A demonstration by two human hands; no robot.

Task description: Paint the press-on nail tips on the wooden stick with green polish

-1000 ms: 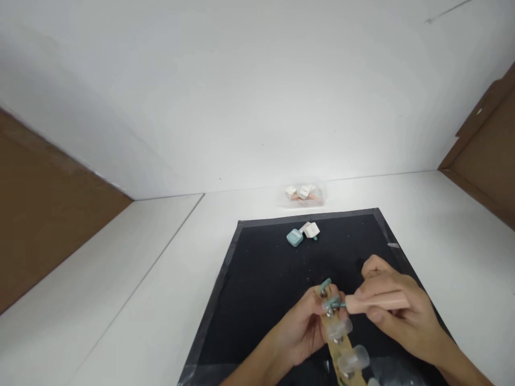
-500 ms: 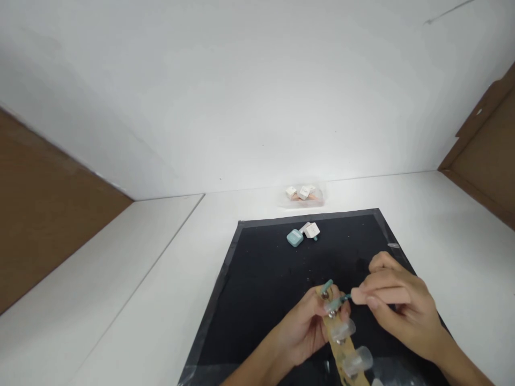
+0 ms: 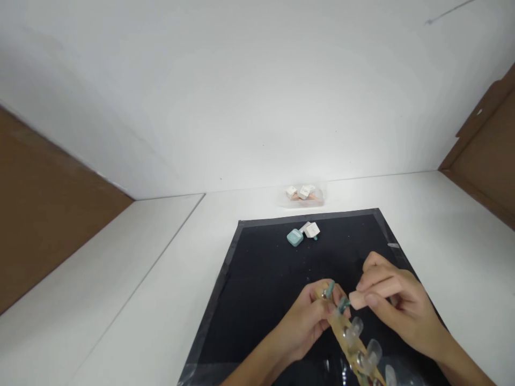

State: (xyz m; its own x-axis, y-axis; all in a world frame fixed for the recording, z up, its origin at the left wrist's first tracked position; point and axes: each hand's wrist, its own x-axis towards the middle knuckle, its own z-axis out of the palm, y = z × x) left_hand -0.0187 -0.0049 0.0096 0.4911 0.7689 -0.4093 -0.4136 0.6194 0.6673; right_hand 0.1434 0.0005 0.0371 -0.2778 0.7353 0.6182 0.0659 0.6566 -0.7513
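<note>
My left hand (image 3: 300,324) is closed around the upper end of a yellowish strip (image 3: 341,333), which slants down to the bottom edge. Small false nails stand along it on shiny round mounts. The top nail (image 3: 330,289) is teal, and the one below (image 3: 343,305) shows darker, wet-looking teal. Farther down, a clear nail (image 3: 373,352) is uncoloured. In my right hand (image 3: 406,303) is a nail polish brush with a pale pink handle (image 3: 357,300), pinched between thumb and fingers. Its bristle end meets the second nail, though the bristles are hard to make out.
A black mat (image 3: 257,279) with taped edges lies under my hands. On its far part are a teal square piece (image 3: 295,237) and a white cube-like piece (image 3: 312,230). A clear box (image 3: 284,201) with white pieces stands behind. Brown panels (image 3: 52,214) flank the white table.
The strip has turned in my left hand, its lower end swinging right. My right hand has shifted slightly left, and the brush handle tilts differently. The second nail now looks darker teal.
</note>
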